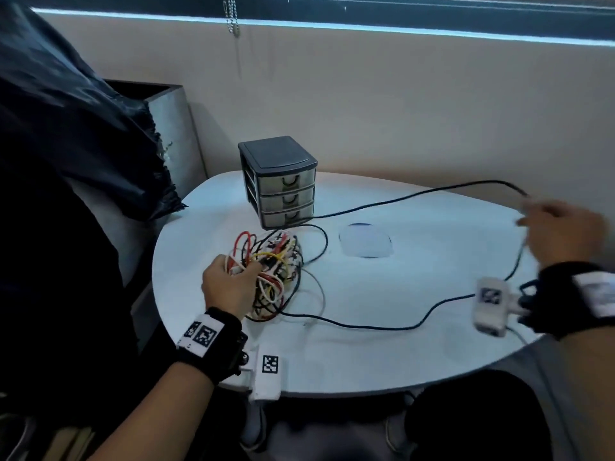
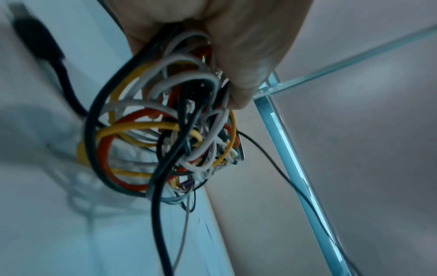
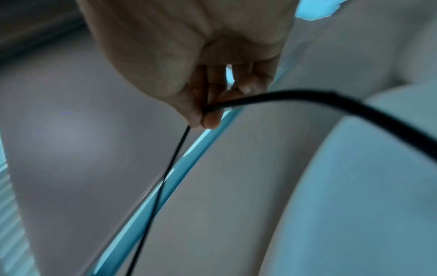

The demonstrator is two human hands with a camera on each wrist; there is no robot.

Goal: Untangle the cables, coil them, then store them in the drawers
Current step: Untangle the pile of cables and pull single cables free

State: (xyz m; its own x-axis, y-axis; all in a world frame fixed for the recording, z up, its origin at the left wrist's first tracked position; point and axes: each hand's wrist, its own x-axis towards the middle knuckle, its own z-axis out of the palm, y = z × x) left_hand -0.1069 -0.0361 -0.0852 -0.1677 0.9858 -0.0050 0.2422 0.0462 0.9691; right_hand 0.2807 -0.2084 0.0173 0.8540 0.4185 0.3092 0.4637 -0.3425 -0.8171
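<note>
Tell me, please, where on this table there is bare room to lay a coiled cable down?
Bare patches: the near edge of the table, below the black cable, and the far right, behind the cable's raised stretch. Crowded: the left side, where the left hand grips the cable tangle before the drawers. The right hand pinches the black cable.

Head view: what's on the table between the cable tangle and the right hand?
Slack black cable runs from the tangle toward the right hand, past a flat round pad on otherwise bare tabletop. Head view shows it.
</note>
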